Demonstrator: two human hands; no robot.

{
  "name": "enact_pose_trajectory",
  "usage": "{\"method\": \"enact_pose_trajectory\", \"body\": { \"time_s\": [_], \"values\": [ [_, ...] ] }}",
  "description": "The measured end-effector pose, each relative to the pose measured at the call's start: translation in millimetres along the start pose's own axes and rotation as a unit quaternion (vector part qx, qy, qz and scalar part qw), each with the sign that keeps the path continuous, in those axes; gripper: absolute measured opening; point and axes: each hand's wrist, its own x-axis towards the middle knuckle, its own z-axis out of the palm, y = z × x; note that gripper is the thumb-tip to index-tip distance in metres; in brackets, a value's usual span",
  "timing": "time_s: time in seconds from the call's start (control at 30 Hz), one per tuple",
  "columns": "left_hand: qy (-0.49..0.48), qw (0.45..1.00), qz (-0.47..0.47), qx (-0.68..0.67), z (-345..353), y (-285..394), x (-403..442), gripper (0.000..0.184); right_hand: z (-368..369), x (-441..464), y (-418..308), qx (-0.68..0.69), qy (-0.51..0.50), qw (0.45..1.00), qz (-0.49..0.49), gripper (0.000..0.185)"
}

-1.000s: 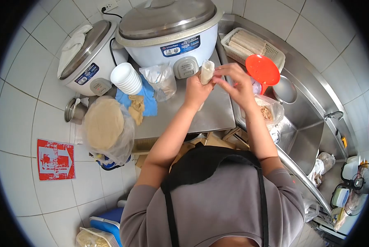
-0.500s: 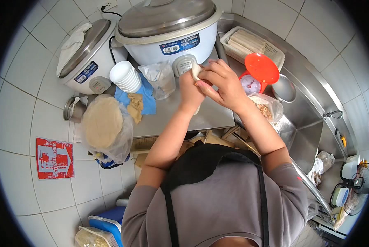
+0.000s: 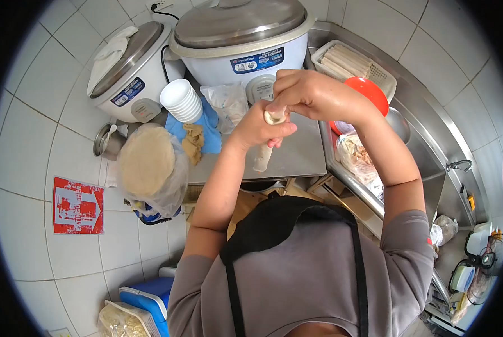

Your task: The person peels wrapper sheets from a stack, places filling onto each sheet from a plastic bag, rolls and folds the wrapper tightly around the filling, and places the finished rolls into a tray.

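Observation:
My left hand (image 3: 252,129) is wrapped around a pale, thin-skinned spring roll (image 3: 262,159), held tilted above the steel counter. The roll's lower end sticks out beneath my fingers, and its upper end shows a round opening. At that opening the bent fingers of my right hand (image 3: 313,94) pinch the wrapper's edge; whatever lies between the fingertips is hidden. To the right, partly behind my right forearm, sits a plastic bag of chopped filling (image 3: 353,153). A round stack of flat wrappers (image 3: 146,159) rests in clear plastic at the left.
Two rice cookers (image 3: 246,28) stand at the back. White cups (image 3: 181,101), a blue cloth (image 3: 211,143) and a crumpled tan cloth (image 3: 193,142) lie left of my hands. A basket of finished rolls (image 3: 387,84) and a red scale (image 3: 370,92) are at the right, beside the sink.
My right hand has turned over and lifted its elbow outward, its fingers now at the roll's upper end. My left hand has dipped slightly, and more of the roll's lower end shows.

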Motion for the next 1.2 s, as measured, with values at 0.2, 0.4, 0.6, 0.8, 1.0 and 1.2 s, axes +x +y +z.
{"method": "enact_pose_trajectory", "body": {
  "time_s": [0.2,0.4,0.6,0.8,1.0,1.2],
  "values": [
    [0.011,0.999,0.007,-0.043,-9,-6,-3,0.015,4,10,-2,-0.014,-0.045,0.999,0.025,0.028],
    [0.019,0.999,0.026,-0.038,-6,-13,5,0.017,-2,30,11,-0.014,-0.092,0.995,0.047,0.014],
    [0.04,0.999,0.025,-0.011,-8,-9,4,0.015,9,47,9,-0.079,-0.1,0.987,0.098,0.008],
    [0.068,0.992,0.078,-0.079,-21,-1,2,0.007,11,43,3,-0.04,0.033,0.997,0.061,0.008],
    [0.129,0.986,0.103,0.014,-13,20,-2,0.007,-3,29,-4,-0.046,0.072,0.996,-0.03,0.016],
    [0.194,0.976,0.099,0.034,-1,20,4,0.009,-13,49,-6,-0.118,-0.018,0.992,0.039,0.005]
  ]
}}
